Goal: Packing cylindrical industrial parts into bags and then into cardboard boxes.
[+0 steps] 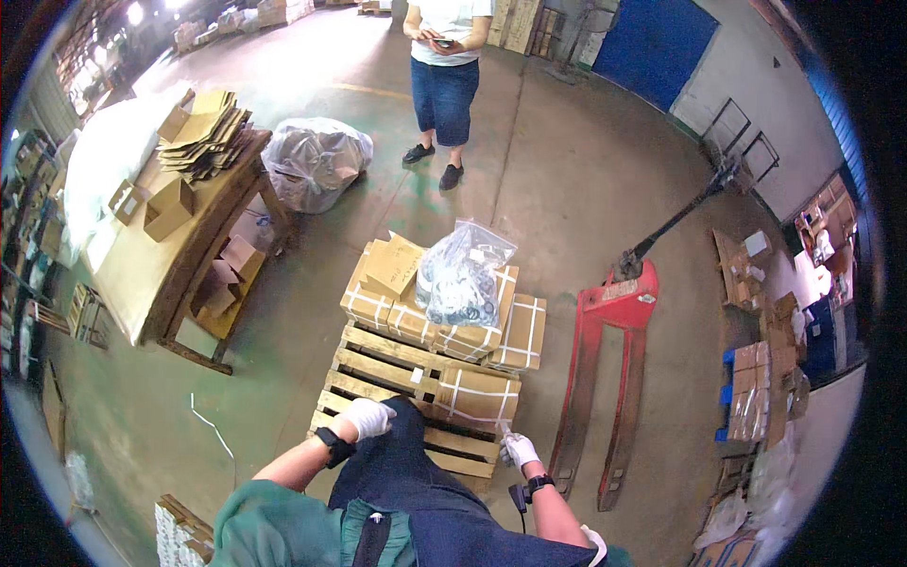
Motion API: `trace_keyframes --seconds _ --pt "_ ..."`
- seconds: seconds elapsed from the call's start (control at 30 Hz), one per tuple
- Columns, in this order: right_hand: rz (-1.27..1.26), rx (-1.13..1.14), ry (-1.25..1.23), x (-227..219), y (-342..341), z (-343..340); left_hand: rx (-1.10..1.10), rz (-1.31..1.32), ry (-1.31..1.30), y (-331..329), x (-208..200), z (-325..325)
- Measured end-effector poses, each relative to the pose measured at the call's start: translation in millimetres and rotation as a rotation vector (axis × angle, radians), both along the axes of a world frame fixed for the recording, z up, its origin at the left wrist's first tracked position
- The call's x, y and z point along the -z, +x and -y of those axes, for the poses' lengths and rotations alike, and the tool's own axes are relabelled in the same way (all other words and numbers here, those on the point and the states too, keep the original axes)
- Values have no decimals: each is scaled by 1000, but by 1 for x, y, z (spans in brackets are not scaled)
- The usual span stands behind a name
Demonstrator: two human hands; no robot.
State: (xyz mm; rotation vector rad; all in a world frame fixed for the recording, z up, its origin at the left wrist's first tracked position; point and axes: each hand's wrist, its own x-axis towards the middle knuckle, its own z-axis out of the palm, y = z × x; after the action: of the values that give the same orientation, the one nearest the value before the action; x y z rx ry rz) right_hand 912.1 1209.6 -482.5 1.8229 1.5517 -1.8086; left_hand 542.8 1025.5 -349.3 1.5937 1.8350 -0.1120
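At the far left a wooden counter carries a stack of flattened cardboard and a few small open cartons; a clear plastic bag of scraps sits on the floor at its end.

The left hand, in a white glove, rests low on the wooden pallet, near its left front corner. Its fingers look curled loosely and seem to hold nothing, though the knee in dark trousers hides part of it. Just right of it lies the strapped box, a brown carton bound with white bands crossing both ways, sitting at the pallet's front right, touching the slats. The right hand, also gloved, is at the box's lower right corner, fingers closed around something thin and pale; what it is cannot be told.

To handle this box well, I judge it best to grip under the carton edges and not by the bands, and to keep the feet off the slat gaps.

Behind it more strapped boxes are stacked, with a clear bag of small parts on top. To the right stands a red pallet jack. Another person stands well behind, holding a phone.
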Motion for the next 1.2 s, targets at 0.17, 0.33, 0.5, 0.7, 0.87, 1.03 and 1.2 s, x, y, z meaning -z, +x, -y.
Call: trace_keyframes --seconds 0.17,0.33,0.5,0.7,0.87,1.03,1.2 --pt "-13 -12 -106 -80 -80 -2 -97 74 9 -12 -14 0" --pt "35 -316 -98 -109 -117 9 -6 162 15 -14 -20 -25" --pt "40 -551 -27 -100 -100 0 -13 161 30 -18 -4 -55" --pt "114 -558 -100 -91 -65 -42 -181 155 60 -11 9 -85" --pt "-69 -550 -94 -46 -25 -99 -465 224 613 -8 -95 -192" --pt "-5 -673 -16 -39 13 -187 -684 50 1360 38 -281 -303" --pt "-13 -407 -16 -49 138 -248 -295 -153 1344 164 -225 -324"
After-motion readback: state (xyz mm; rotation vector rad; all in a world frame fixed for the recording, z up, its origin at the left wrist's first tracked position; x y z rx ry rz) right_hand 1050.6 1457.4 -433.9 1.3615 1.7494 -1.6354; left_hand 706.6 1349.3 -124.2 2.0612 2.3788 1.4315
